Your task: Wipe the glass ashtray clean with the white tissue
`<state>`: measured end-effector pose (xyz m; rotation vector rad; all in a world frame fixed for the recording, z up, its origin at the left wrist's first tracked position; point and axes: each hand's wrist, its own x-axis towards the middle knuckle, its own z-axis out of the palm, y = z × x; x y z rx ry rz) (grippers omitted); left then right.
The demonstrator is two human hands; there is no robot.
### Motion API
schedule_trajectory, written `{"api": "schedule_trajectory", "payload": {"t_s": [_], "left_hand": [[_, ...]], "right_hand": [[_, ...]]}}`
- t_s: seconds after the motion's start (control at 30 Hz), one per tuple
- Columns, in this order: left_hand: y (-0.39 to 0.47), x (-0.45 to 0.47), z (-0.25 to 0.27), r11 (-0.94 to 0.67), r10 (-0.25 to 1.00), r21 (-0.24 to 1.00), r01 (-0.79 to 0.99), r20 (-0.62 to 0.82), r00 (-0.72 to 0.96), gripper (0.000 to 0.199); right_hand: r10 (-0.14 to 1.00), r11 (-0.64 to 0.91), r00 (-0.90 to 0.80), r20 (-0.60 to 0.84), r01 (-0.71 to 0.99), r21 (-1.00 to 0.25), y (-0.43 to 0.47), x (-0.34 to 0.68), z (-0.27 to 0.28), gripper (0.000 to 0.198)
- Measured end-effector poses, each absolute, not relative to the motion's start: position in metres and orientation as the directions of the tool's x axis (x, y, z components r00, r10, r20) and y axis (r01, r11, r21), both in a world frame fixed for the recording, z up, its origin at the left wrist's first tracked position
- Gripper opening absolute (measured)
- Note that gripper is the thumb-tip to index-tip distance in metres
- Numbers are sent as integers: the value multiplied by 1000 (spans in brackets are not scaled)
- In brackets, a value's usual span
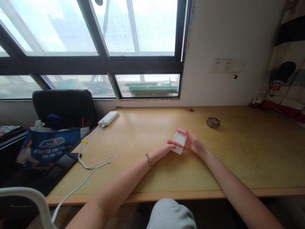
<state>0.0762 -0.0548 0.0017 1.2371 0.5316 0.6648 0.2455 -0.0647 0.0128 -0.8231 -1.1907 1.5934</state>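
Observation:
Between my two hands, over the middle of the wooden desk (143, 178), is a small flat white rectangular piece (179, 139); it may be folded paper, but I cannot tell. My left hand (166, 148) grips it at its lower left, the fingers lying across its face. At the upper right edge my right hand (192, 141) holds it too, one finger along the top edge. The white piece is tilted. A beaded bracelet (149, 160) circles my left wrist.
A glass ashtray (213, 122) stands at the back right. At the back left lies a white power bank (108, 118), its white cable (95, 166) looping over the left edge. A black chair (64, 101) holds a blue bag (51, 148); a dark tablet-like slab (59, 167) overlaps the desk's left edge.

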Motion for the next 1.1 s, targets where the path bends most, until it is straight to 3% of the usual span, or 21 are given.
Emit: {"api": "schedule_trajectory", "payload": {"t_s": [0.37,0.6,0.83,0.97,1.03,1.1], "left_hand": [[-59,77,6,110,731,969,-221,72,679,33],[-51,79,-2,243,743,937,-252,-13,669,27],[-49,78,-3,275,769,916,-293,-27,639,29],[-50,77,-2,260,755,932,-254,-32,655,28],[-49,77,-1,242,753,941,-238,-27,657,28],[-49,78,-1,230,752,946,-229,-23,659,28]], "right_hand": [[987,50,-126,102,-364,-930,-56,251,9,42],[991,131,29,130,-395,-909,-46,261,2,34],[982,139,166,87,-334,-932,-35,267,-15,33],[949,134,304,89,-129,-983,-25,281,-33,38],[912,82,392,118,110,-991,-23,290,-37,37],[873,37,437,219,387,-921,-24,296,-36,36]]}}
